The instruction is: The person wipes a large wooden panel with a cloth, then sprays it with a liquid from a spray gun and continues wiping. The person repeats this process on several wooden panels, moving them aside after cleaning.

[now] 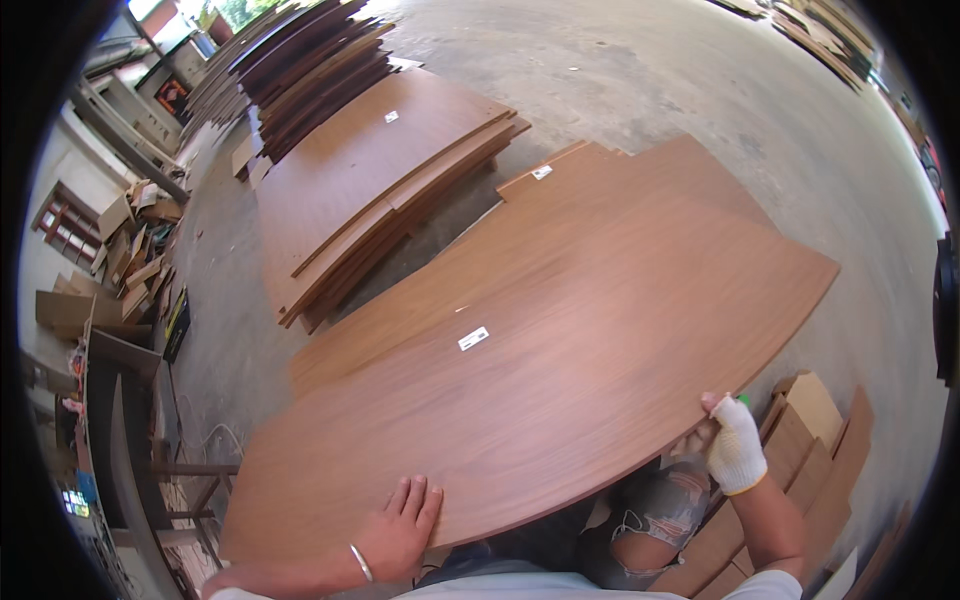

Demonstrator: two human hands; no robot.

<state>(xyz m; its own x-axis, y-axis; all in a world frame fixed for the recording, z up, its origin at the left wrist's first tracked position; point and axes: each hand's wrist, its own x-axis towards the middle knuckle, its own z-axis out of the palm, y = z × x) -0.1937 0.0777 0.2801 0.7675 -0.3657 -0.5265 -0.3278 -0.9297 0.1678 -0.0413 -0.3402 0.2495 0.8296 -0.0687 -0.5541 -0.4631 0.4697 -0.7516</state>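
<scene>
A large brown wood-grain panel point(560, 330) spreads in front of me, with a small white label point(473, 339) on its face. My left hand point(398, 525), bare with a bangle at the wrist, rests on the panel's near edge with its fingers stretched out on the surface. At the right part of the near edge, my right hand point(735, 447) wears a whitish fingerless glove and is closed on the panel's rim. Its fingers go partly out of sight beneath the panel. A small green bit shows beside that hand; its kind is unclear.
Another wooden panel point(370, 340) lies under mine. Beyond it stands a stack of similar panels point(370, 170), with a darker pile point(310, 75) behind. Narrow wood offcuts point(800, 450) lie at my right. Cardboard scraps point(135, 250) heap along the left wall, near a metal frame point(190, 480).
</scene>
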